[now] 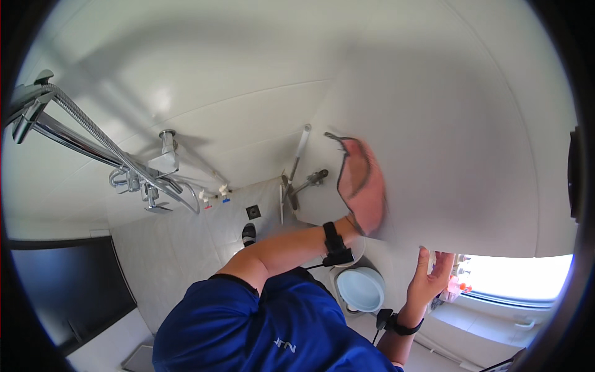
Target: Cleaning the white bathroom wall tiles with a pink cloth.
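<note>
A pink cloth (370, 198) with a dark edge is spread against the white wall panel (458, 161), slightly blurred. My left hand (357, 177) holds it, and the cloth covers most of the fingers. That forearm, with a black band on the wrist, reaches across to the right. My right hand (431, 278) is up at the panel's lower edge, beside the bright window. Its thumb stands apart from the fingers and nothing shows in its grasp. Some fingertips are hidden at the edge.
A chrome shower fixture (133, 170) with hose is on the left wall. Light-blue basin (361, 289) lies below, between my arms. Long-handled tools (297, 158) lean in the corner near a floor drain (253, 212). Small bottles (460, 273) stand by the window. A dark panel (68, 291) is at lower left.
</note>
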